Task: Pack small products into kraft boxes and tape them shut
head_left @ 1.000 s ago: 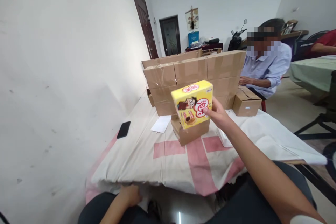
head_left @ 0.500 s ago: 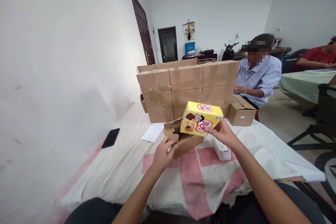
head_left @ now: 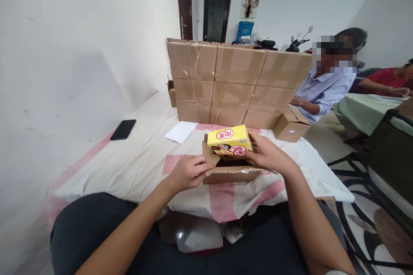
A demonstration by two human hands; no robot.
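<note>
My right hand point(head_left: 266, 152) grips the right end of a yellow printed box point(head_left: 230, 139). The yellow box is tilted and partly inside the mouth of an open cardboard box point(head_left: 230, 175), which stands near the table's front edge. With fingers pinched, my left hand point(head_left: 190, 172) holds the left flap of the cardboard box. Inside, the cardboard box is dark, and its contents cannot be made out.
A wall of taped cartons point(head_left: 237, 84) stands behind. White paper point(head_left: 181, 132) and a black phone point(head_left: 123, 129) lie to the left. A smaller carton point(head_left: 292, 124) is at the right, beside a seated person point(head_left: 329, 88). Another person in red sits farther right.
The yellow box has gone down and left into the cardboard box with my right hand. The cardboard box now sits nearer the front edge. The view has tilted downward.
</note>
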